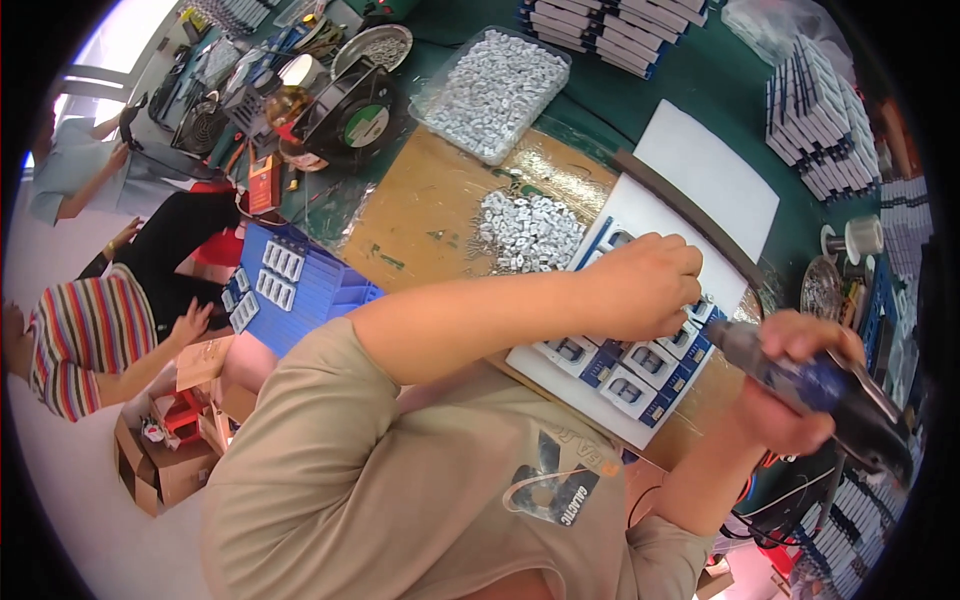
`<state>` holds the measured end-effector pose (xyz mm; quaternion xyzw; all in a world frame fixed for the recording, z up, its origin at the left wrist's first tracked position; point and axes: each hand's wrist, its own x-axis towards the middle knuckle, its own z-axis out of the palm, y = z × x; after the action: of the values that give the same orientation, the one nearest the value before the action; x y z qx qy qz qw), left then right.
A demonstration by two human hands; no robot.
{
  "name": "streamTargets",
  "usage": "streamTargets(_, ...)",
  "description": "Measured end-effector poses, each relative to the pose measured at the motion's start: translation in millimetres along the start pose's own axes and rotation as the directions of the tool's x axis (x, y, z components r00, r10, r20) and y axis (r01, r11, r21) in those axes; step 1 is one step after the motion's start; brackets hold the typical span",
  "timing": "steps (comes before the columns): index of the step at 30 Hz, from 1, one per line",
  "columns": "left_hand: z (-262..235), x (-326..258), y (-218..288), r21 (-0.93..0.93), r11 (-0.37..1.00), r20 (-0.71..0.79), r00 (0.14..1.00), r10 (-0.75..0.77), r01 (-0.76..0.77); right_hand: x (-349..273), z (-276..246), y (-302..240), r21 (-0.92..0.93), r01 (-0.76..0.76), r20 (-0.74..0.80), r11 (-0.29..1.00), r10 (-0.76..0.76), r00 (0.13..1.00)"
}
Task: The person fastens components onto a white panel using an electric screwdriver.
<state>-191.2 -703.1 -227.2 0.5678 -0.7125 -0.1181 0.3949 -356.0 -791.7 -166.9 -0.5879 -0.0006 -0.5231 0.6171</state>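
Note:
My right hand is wrapped round a dark electric screwdriver, its narrow end pointing left at the edge of a panel of blue circuit boards. The boards carry white rectangular parts and lie on a white sheet. Over the upper part of the panel my left hand is curled with its fingers together, close to the screwdriver's end. What those fingers hold, if anything, is hidden. Just left of the panel is a heap of small white-grey pieces on a brown board.
A clear tray of similar pieces stands behind the heap. A black fan and tools are at the far left. Stacked panels rise at the back right, near a wire spool. Another person in stripes sits beside a blue crate.

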Motion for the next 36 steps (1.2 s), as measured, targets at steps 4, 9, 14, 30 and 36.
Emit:
streamTargets(4,-55,-15,-8,-0.007,0.998,-0.103,0.993,-0.060,0.059,-13,-30,-29,-0.171,0.017,-0.116,0.985,-0.037,0.993)
streamTargets(9,-112,-74,-19,0.188,0.952,-0.042,0.971,-0.236,0.240,-41,-58,-36,-0.207,-0.085,-0.180,0.975,0.048,0.982)
streamTargets(14,-106,-108,-13,0.262,0.910,0.095,0.930,-0.356,0.321,-58,-60,-34,-0.221,-0.157,-0.216,0.963,0.109,0.970)
streamTargets(30,-78,-95,-7,0.344,0.893,0.098,0.935,-0.341,0.289,-61,-51,-21,-0.258,-0.209,-0.337,0.943,0.115,0.935)
streamTargets(36,-85,-99,-4,0.299,0.914,0.064,0.950,-0.307,0.275,-61,-52,-23,-0.255,-0.217,-0.338,0.942,0.124,0.933)
